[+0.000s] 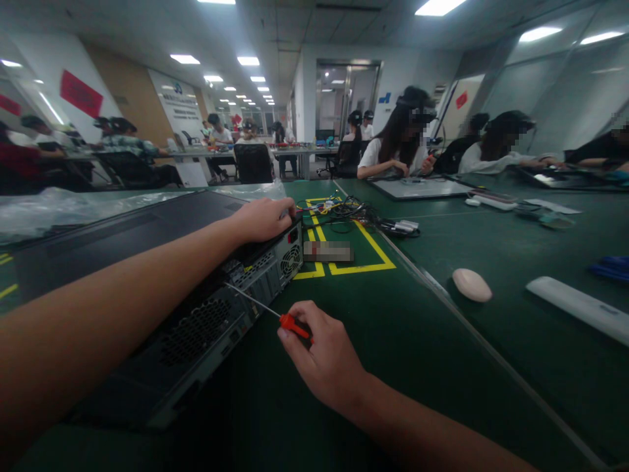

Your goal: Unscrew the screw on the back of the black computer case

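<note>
A black desktop computer case lies on its side at the left, its rear panel with vent holes and a fan grille facing me. My left hand presses down on the case's top near the far rear corner, fingers bent at the edge; the fingertips are partly hidden. In my right hand is a screwdriver with a red handle, pinched between thumb and fingers. Its thin shaft points up and left, and the tip meets the rear panel's upper edge; whether it sits in a screw I cannot tell.
Beyond the case lie tangled cables and a small blurred box near yellow tape. Clear plastic wrap is behind the case. At right are a beige computer mouse and a white bar. Other people work across the table.
</note>
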`<state>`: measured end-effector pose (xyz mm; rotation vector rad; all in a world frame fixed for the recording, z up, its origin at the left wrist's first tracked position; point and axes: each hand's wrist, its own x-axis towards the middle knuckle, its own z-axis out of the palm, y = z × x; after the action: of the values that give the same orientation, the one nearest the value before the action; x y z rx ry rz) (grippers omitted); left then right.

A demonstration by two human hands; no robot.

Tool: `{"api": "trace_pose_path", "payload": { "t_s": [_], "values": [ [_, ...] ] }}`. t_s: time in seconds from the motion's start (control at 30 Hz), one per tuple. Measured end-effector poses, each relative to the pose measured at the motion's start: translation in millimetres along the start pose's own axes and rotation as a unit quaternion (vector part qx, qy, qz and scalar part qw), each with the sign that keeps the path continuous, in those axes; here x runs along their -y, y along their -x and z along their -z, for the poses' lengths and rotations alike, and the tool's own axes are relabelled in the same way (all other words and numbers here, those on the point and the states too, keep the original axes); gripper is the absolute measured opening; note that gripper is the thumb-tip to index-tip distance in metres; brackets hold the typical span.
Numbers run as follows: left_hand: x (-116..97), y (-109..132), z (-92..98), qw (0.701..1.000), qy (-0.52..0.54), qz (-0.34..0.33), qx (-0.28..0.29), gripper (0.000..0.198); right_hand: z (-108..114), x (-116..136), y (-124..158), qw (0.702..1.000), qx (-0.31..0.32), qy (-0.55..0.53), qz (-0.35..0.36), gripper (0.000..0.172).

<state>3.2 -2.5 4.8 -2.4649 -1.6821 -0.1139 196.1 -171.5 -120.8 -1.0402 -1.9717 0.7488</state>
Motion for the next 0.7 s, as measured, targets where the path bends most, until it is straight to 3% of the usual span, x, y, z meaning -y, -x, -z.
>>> {"api": "trace_pose_path", "payload": {
  "t_s": [0.7],
  "values": [
    [0.0,-0.1,0.5,1.000,0.005,0.006,0.002,0.046,-1.8,-1.4,0.4,1.000,-0.012,0.011,0.012,0.017]
  ]
}}
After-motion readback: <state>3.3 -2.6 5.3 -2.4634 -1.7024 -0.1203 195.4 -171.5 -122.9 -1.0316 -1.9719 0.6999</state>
